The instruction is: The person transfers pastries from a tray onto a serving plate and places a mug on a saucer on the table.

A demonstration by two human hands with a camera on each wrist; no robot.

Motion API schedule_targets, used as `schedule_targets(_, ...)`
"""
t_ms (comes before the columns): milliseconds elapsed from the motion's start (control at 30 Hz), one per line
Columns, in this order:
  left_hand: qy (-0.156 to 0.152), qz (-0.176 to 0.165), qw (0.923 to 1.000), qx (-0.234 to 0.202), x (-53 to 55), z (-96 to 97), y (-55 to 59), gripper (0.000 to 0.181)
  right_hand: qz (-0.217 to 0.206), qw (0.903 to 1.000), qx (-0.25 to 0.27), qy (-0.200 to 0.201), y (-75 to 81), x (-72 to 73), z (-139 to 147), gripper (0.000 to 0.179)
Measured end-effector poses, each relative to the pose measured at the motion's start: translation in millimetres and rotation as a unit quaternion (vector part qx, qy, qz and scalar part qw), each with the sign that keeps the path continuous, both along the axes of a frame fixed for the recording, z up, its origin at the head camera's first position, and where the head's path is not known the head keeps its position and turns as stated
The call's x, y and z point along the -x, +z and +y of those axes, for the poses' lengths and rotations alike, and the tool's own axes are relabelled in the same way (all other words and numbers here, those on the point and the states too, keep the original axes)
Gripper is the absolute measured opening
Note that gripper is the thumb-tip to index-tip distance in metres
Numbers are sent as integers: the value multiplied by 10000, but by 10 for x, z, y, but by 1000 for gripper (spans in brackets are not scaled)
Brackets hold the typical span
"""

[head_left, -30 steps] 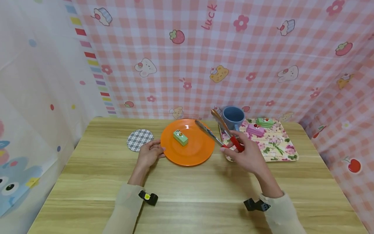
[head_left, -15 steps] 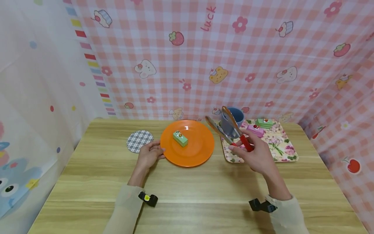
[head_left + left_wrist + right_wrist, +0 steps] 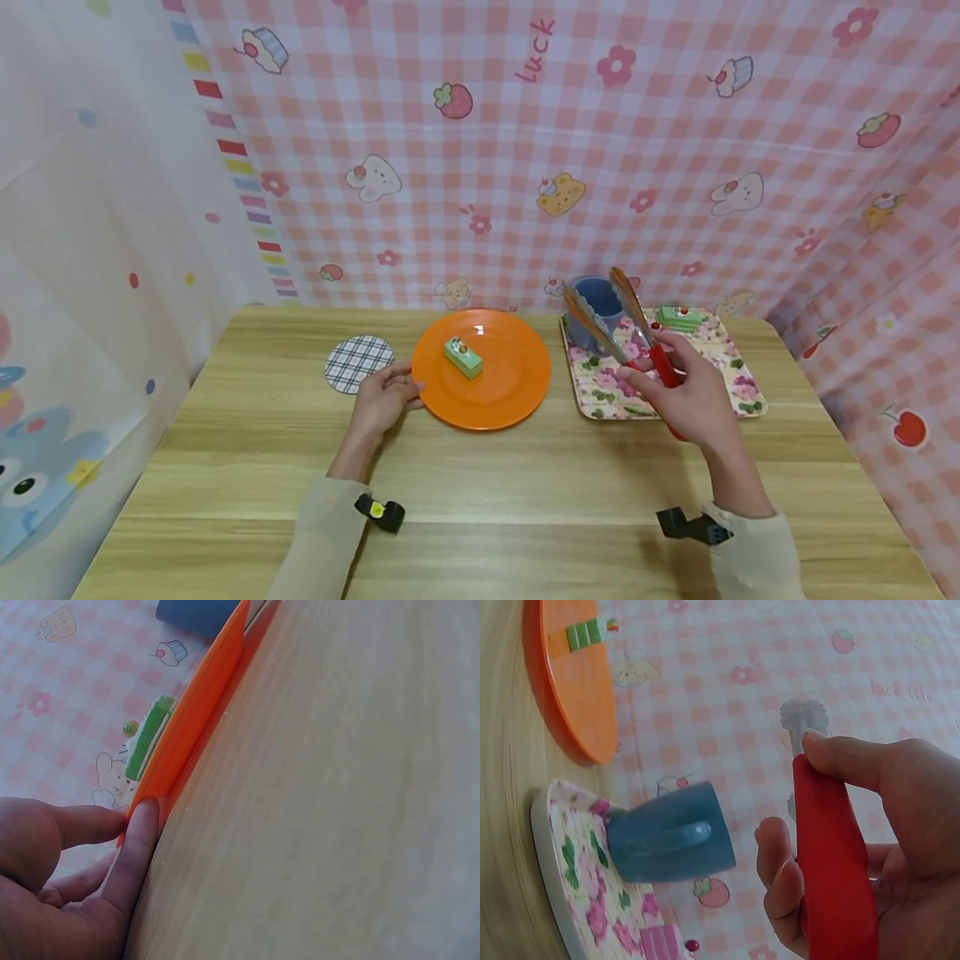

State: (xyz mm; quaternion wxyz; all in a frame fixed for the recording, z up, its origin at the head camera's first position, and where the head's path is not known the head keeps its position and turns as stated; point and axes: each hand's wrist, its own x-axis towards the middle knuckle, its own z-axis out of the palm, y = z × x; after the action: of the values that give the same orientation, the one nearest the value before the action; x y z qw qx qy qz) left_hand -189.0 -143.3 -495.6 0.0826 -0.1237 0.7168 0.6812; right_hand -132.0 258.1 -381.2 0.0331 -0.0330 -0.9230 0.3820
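Note:
My left hand pinches the left rim of an orange plate; in the left wrist view, thumb and finger grip its edge from both sides. A green toy cake slice with a small fruit topping lies on the plate. My right hand holds red-handled metal tongs, their two arms spread, above the flowered tray. In the head view the tong tips overlap the blue mug, which stands on the tray's left. Nothing is between the tips. A pink cake slice on the tray is mostly hidden by the tongs in the head view.
Another green cake slice lies at the tray's back. Left of the plate is a round checked coaster. A pink checked cloth hangs behind the wooden table, with more cloth at both sides.
My right hand has carried the tongs rightward, from beside the plate's right edge to over the mug and tray. The left hand and the plate have stayed in place.

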Motion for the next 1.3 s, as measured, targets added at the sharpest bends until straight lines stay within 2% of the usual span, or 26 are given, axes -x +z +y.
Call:
schedule_targets(200,-7,42,10000,-78,-25,-15,1,44,-23,9998,-19,-216,-34,18,125,85)
schedule_targets(433,5,30,9999,-106,-26,-5,8,45,-292,9984,-61,-477,-62,34,253,88)
schedule_targets(633,12,23,9999,-108,-13,8,12,45,-307,9977,-19,-611,-90,53,355,86)
schedule_targets(1300,37,35,10000,-70,-17,7,37,45,-780,9925,-187,-923,-249,107,669,99)
